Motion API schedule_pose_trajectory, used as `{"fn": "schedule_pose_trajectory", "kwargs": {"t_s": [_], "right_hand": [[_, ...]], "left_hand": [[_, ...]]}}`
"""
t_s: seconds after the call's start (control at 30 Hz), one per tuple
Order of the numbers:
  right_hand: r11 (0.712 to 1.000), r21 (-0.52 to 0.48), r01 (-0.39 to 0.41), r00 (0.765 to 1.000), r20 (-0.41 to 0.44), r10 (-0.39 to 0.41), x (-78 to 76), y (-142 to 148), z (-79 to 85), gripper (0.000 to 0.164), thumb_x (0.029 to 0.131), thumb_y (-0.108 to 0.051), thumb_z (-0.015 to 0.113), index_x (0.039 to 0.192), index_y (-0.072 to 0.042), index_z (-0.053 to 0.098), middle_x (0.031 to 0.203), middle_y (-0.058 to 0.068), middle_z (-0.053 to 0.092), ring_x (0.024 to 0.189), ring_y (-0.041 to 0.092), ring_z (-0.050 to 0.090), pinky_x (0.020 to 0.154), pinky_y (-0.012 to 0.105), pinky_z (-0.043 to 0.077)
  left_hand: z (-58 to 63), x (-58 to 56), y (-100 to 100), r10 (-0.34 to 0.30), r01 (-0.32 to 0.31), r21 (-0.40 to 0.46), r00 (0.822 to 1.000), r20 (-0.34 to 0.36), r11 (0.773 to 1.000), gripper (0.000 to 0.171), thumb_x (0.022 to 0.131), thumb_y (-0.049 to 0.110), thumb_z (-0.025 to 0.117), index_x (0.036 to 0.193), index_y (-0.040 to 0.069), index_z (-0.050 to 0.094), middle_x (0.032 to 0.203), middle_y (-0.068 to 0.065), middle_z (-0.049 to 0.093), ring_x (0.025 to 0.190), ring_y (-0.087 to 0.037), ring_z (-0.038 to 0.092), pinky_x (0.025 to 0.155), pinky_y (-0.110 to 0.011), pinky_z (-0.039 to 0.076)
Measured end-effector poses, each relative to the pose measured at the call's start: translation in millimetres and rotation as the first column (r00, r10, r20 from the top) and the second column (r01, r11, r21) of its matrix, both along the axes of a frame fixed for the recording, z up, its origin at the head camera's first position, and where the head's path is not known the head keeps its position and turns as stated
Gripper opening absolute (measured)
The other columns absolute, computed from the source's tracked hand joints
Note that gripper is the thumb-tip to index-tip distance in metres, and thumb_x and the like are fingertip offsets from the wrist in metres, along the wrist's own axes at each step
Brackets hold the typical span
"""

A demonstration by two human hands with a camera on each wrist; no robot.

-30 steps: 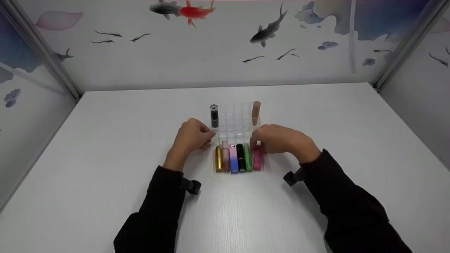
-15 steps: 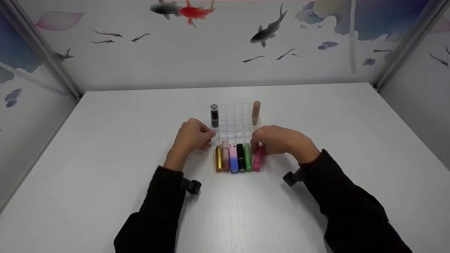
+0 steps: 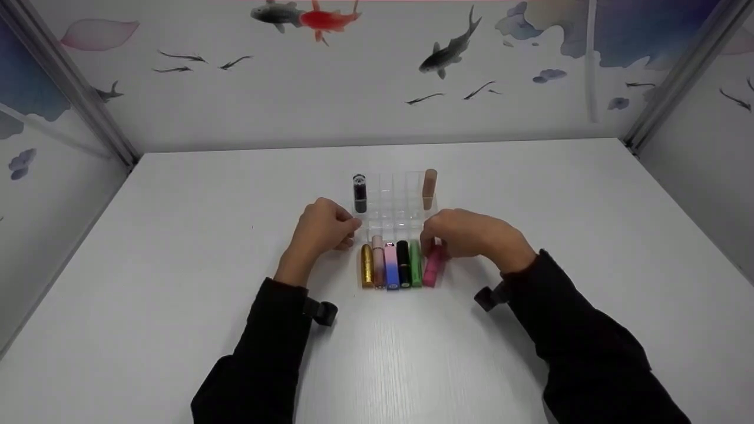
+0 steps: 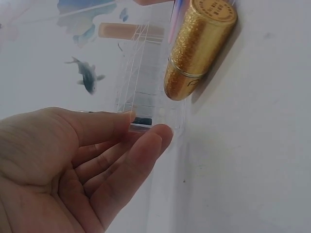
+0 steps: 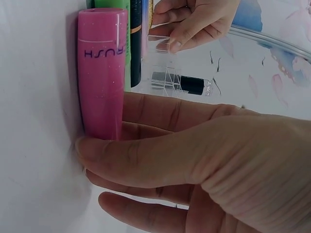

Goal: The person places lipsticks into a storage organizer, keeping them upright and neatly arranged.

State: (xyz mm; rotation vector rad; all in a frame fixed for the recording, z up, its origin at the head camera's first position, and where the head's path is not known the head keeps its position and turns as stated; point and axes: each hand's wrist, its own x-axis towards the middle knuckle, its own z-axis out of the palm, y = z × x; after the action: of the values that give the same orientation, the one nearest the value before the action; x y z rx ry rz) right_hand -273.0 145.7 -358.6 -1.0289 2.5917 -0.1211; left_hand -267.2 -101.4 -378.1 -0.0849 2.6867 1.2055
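Note:
My left hand (image 3: 324, 227) holds the near left corner of a clear compartment organizer (image 3: 386, 221), thumb and fingers either side of its wall. My right hand (image 3: 465, 232) pinches the far end of a pink lipstick tube (image 5: 102, 68) lettered RUSH, which lies slightly tilted on the table. To its left is a row of tubes: green (image 3: 416, 263), black (image 3: 403, 263), pink-and-blue (image 3: 391, 266), pale pink (image 3: 378, 262) and gold (image 4: 199, 48). A dark tube (image 3: 360, 193) stands in the organizer's far left corner and a tan tube (image 3: 429, 188) in its far right.
The white table (image 3: 177, 282) extends around the organizer and tubes. Printed panels with fish (image 3: 450, 53) close off the back and sides, joined by metal posts (image 3: 76, 82). A small black camera is strapped at each wrist.
The pink tube has tilted a little, its far end leaning right within my right hand; its pale tip, seen earlier, is now hidden. My left hand stays in place.

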Motion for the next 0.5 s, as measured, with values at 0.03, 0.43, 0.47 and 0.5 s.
{"fn": "schedule_pose_trajectory", "kwargs": {"t_s": [0.03, 0.43, 0.47, 0.5], "right_hand": [[1.0, -0.002, -0.001, 1.0, -0.003, 0.001, -0.3, 0.1, -0.1, 0.03, 0.077, 0.009, 0.065, 0.09, -0.017, 0.075, 0.086, -0.002, 0.069, 0.077, 0.015, 0.056, 0.078, 0.032, 0.052], [1.0, -0.001, 0.017, 1.0, 0.004, -0.017, -1.9, 3.1, 0.6, 0.029, 0.079, 0.007, 0.064, 0.089, -0.018, 0.074, 0.087, -0.003, 0.069, 0.079, 0.016, 0.057, 0.081, 0.034, 0.052], [1.0, -0.004, 0.01, 1.0, 0.0, -0.01, -2.0, 3.2, 0.9, 0.028, 0.079, 0.007, 0.065, 0.089, -0.018, 0.074, 0.087, -0.003, 0.069, 0.078, 0.016, 0.057, 0.081, 0.034, 0.052], [1.0, -0.006, 0.009, 1.0, -0.002, -0.009, -2.0, 3.1, 1.2, 0.028, 0.079, 0.007, 0.065, 0.089, -0.018, 0.074, 0.086, -0.004, 0.069, 0.078, 0.016, 0.056, 0.08, 0.034, 0.052]], "left_hand": [[-0.1, -0.2, -0.2, -0.001, 0.001, -0.003, 1.0, 0.001, 1.0, 0.025, 0.089, 0.026, 0.064, 0.099, 0.005, 0.072, 0.083, -0.007, 0.071, 0.068, -0.013, 0.068, 0.059, -0.022, 0.054], [-0.5, -0.6, 0.8, 0.003, -0.003, -0.019, 1.0, -0.004, 1.0, 0.025, 0.089, 0.028, 0.065, 0.099, 0.006, 0.072, 0.082, -0.005, 0.071, 0.068, -0.013, 0.068, 0.058, -0.022, 0.053], [-0.8, -0.7, 0.7, 0.003, -0.003, -0.02, 1.0, -0.007, 1.0, 0.025, 0.089, 0.028, 0.065, 0.099, 0.006, 0.072, 0.082, -0.005, 0.07, 0.068, -0.013, 0.067, 0.058, -0.022, 0.052], [-1.1, -1.0, 0.7, 0.004, -0.004, -0.021, 1.0, -0.008, 1.0, 0.025, 0.089, 0.028, 0.065, 0.099, 0.006, 0.072, 0.082, -0.005, 0.07, 0.068, -0.013, 0.067, 0.058, -0.022, 0.052]]}}
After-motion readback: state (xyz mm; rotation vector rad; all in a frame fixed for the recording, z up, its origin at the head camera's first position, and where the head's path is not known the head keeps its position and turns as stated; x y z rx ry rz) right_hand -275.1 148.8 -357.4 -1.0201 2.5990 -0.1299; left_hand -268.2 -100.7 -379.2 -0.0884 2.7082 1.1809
